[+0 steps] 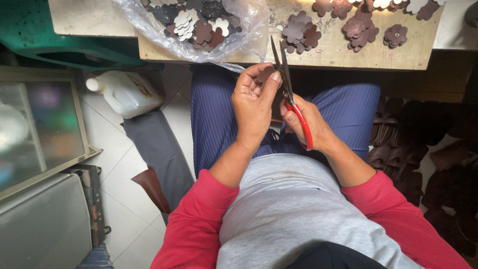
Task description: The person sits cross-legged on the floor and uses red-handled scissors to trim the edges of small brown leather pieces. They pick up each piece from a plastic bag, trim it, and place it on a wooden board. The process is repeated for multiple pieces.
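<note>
The left hand (254,102) pinched a small brown leather piece (264,75) between thumb and fingers, above the lap and just below the counter (348,52) edge. The right hand (308,122) was closed around the red handles of the scissors (291,94), whose blades pointed upward beside the piece. Brown flower-shaped cutouts (301,32) lay on the counter.
</note>
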